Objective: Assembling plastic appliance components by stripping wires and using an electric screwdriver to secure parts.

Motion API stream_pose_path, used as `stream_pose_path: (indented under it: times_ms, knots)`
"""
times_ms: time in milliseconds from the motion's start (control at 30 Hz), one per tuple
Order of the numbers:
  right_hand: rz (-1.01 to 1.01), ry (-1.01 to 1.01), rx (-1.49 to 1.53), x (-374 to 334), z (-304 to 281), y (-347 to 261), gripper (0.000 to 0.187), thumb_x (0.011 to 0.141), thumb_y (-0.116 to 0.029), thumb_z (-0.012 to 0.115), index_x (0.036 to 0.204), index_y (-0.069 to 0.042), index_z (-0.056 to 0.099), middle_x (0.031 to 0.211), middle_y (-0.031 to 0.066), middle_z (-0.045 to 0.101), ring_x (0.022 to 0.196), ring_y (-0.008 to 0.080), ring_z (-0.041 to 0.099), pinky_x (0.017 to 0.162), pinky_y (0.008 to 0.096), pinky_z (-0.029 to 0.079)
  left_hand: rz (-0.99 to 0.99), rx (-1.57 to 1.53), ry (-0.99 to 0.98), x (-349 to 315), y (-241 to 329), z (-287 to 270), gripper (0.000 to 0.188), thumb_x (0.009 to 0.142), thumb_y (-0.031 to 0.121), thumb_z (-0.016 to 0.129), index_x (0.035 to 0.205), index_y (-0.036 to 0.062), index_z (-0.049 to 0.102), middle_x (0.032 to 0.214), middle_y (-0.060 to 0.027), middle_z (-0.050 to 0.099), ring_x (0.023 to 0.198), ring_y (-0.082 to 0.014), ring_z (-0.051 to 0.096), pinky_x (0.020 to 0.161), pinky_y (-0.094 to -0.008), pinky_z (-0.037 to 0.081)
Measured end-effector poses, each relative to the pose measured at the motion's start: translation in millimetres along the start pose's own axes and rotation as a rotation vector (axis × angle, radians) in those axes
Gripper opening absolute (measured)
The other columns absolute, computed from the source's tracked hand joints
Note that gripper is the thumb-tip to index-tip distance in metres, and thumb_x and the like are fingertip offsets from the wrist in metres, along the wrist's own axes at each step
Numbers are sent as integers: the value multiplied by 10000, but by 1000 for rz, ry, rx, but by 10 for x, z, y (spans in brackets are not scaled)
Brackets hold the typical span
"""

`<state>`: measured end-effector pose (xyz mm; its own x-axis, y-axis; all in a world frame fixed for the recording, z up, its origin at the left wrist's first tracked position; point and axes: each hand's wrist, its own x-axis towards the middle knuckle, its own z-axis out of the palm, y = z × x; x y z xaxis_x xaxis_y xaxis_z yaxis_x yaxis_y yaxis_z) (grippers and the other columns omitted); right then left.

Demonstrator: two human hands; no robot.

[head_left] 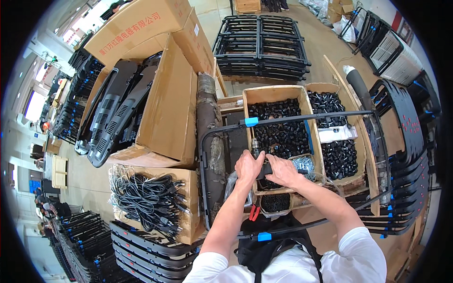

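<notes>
A power drill [255, 147] with a silver chuck and a thin bit points away from me over the parts box. My left hand [248, 166] is closed around its front part. My right hand [283, 170] grips the dark rear body of the same tool. Around both hands lies a large black rectangular frame [311, 116] with blue tape, resting across the boxes. Beneath the drill, a wooden box [276, 90] holds many small black plastic parts [283, 137]. Red-handled pliers [254, 213] hang close to my waist, and small dark screws [275, 203] fill a nearby compartment.
At left stand a tall carton [170, 108] of black plastic panels and a box of bundled power cords [151, 200]. Stacked black frames [259, 47] sit at the far side; more curved frames [401, 184] crowd my right. A padded roller [207, 108] runs beside the boxes.
</notes>
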<state>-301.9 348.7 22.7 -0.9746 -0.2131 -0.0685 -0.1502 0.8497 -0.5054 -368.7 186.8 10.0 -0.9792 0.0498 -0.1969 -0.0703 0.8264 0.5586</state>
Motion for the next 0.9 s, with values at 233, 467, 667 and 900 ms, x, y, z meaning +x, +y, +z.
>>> stream_pose_path:
  times_ms: [233,467,667,900]
  knots:
    - [10,-6,68,18,120,119,769,764,-271,855,1371,6,472,1167,272,717,1058,423,719,897,492,593,-31,18,-39,74,49,4,653,890,580,730,1036,-53,662,1026,-303,747,1005,-467,731,886,-536,573]
    - [23,24,85,74,188,200,828,745,-282,873,1397,-6,442,1142,259,729,1031,426,727,886,493,594,-54,65,-54,141,120,-16,645,879,555,747,1066,-54,651,1043,-295,751,1016,-458,737,899,-532,579]
    - [7,35,106,136,140,205,873,747,-292,874,1441,-19,421,1136,259,732,1031,422,728,880,485,598,-50,45,-45,195,137,-41,634,875,535,754,1072,-59,648,1045,-298,750,1014,-459,738,898,-534,579]
    - [53,-30,57,192,-8,134,923,759,-313,875,1484,-16,386,1124,268,738,999,436,733,871,498,595,-61,39,-57,241,167,-55,633,879,525,750,1087,-63,641,1071,-304,746,1036,-462,733,911,-531,575]
